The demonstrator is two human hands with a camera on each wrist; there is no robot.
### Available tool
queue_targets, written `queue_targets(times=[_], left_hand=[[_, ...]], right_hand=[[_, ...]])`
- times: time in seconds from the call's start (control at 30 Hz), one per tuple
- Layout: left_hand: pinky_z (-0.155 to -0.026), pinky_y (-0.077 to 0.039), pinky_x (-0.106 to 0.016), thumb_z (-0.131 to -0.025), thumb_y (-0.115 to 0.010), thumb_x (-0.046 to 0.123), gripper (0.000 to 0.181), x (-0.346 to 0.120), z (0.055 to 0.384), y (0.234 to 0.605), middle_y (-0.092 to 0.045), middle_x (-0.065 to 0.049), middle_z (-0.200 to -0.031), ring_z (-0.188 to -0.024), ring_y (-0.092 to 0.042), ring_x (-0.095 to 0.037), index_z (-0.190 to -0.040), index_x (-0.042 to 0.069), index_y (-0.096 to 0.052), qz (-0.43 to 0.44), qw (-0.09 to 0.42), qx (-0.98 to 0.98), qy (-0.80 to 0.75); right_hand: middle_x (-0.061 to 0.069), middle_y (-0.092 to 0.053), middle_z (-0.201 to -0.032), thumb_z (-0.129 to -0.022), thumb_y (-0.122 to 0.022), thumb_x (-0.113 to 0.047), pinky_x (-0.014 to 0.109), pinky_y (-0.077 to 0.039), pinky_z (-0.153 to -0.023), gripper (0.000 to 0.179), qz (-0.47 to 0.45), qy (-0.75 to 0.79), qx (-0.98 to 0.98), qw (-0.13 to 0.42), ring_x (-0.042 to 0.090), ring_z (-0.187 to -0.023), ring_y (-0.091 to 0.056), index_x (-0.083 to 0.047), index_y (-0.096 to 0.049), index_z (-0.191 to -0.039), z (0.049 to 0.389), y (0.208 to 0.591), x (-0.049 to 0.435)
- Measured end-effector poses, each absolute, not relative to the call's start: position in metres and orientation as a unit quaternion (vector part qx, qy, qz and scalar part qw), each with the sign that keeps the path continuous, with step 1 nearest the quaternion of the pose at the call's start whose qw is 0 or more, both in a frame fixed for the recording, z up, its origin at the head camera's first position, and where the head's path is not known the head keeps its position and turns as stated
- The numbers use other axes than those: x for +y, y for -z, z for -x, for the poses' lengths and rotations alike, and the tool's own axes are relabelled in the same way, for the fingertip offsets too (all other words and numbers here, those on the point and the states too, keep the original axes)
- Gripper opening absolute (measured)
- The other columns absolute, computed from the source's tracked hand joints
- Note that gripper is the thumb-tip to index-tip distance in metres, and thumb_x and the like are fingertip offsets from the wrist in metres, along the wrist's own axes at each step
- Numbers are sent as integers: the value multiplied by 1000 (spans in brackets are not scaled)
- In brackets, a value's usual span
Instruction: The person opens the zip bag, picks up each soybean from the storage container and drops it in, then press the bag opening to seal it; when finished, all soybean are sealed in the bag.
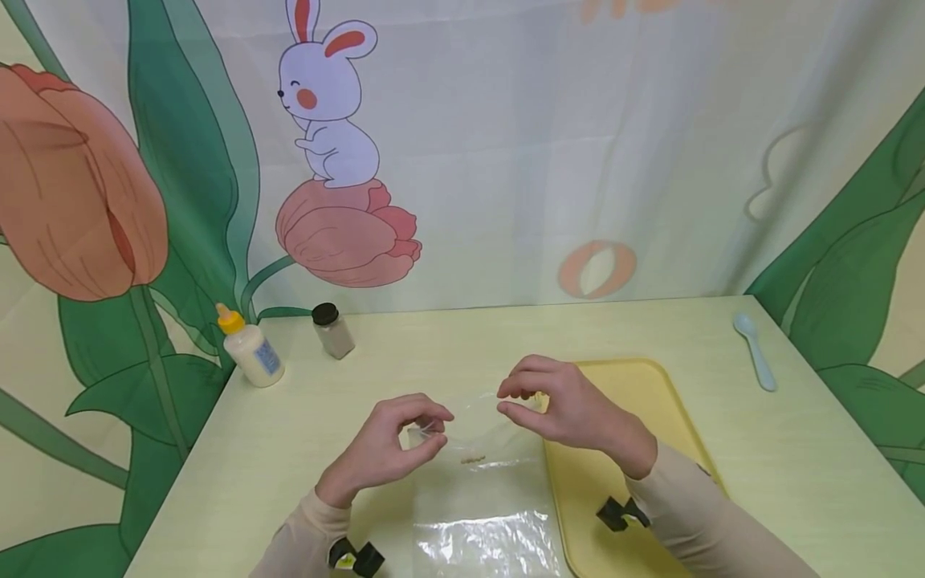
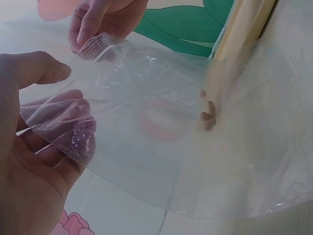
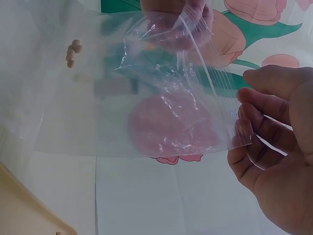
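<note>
A clear zip-lock bag (image 1: pixel 482 491) stretches between both hands, its upper part raised and its lower part lying toward the front of the table. The left hand (image 1: pixel 390 445) holds the left end of its mouth; through the film in the left wrist view, the curled fingers (image 2: pixel 80 125) show, the thumb standing apart from them. At the other end of the mouth, the right hand (image 1: pixel 574 405) holds the ridged zip edge with curled fingertips, its thumb also apart. Several small brown round pellets (image 2: pixel 209 116) sit clustered in the bag, below the mouth.
A yellow tray (image 1: pixel 654 401) lies to the right, partly under the right forearm. A pale blue spoon (image 1: pixel 755 353) is at the far right. Back left stand a glue bottle (image 1: pixel 253 353) with an orange-yellow cap and a small black-lidded jar (image 1: pixel 335 333). A printed curtain (image 1: pixel 491 160) hangs behind.
</note>
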State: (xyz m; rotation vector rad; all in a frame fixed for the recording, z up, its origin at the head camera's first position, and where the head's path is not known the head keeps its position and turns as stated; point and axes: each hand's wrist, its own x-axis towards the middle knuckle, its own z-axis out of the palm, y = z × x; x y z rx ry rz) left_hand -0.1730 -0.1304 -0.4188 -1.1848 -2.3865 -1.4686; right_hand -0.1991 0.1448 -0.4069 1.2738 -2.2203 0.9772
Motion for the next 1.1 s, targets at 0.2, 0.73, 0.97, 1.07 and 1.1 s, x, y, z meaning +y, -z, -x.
queue_targets(times=[0.2,0.73,0.97,1.07,1.1], left_hand=[[-70,-56,-31,-81,-69,-6,20,-130,173,418,-65,-6,-81,-75,-60,-12,-99,4,-69,402,57,-778,479],[-72,-55,-27,-87,-70,8,20,-137,190,450,-65,4,-84,-78,-60,-8,-105,15,-69,414,62,-775,473],[-73,-55,-26,-87,-70,8,19,-136,191,451,-65,3,-84,-77,-60,-9,-105,15,-69,417,69,-778,465],[-73,-55,-26,-85,-71,7,21,-136,191,451,-66,3,-84,-78,-61,-9,-105,14,-69,415,71,-780,463],[-73,-55,-27,-85,-71,6,21,-136,191,451,-66,3,-85,-78,-61,-9,-105,14,-69,415,73,-780,462]], right_hand=[[-7,-66,-87,-81,-75,-7,15,-48,-64,13,-447,-356,-795,201,10,-72,-60,-14,-72,-92,199,405,147],[-8,-64,-81,-83,-74,-8,24,-48,-60,9,-398,-367,-820,188,9,-68,-55,-14,-71,-89,216,413,165],[-8,-63,-79,-83,-74,-7,25,-48,-59,9,-373,-361,-837,173,9,-66,-54,-13,-72,-89,225,421,171],[-8,-62,-78,-83,-74,-8,30,-49,-58,8,-368,-359,-841,169,10,-66,-53,-12,-72,-90,228,424,173],[-8,-62,-77,-83,-74,-9,31,-49,-57,7,-366,-357,-843,168,11,-66,-53,-12,-72,-90,229,425,173]])
